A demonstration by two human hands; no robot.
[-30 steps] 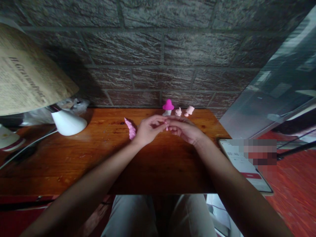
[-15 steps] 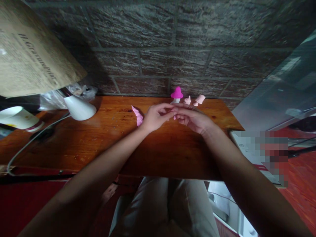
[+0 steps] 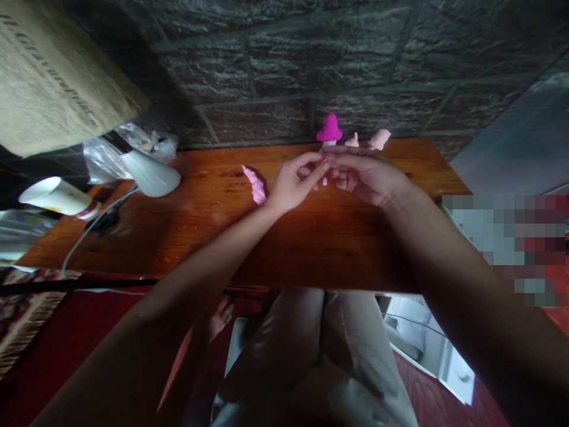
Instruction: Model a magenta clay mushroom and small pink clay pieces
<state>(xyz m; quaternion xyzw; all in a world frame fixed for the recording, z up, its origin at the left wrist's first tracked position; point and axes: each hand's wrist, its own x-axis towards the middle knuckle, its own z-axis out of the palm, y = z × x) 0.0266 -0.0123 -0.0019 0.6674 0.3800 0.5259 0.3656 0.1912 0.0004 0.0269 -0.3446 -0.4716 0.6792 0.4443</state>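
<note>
head-worn view, facing forward and down, hands (image 3: pixel 326 172) at middle distance

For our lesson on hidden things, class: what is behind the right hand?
Beyond the right hand, two pale pink lumps show on the table, beside the bright pink mushroom. Whatever lies directly behind the hand is covered, so it cannot be seen.

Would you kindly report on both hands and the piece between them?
Left hand and right hand meeting, fingertips on small pink piece. Magenta-capped figure close behind them.
</note>
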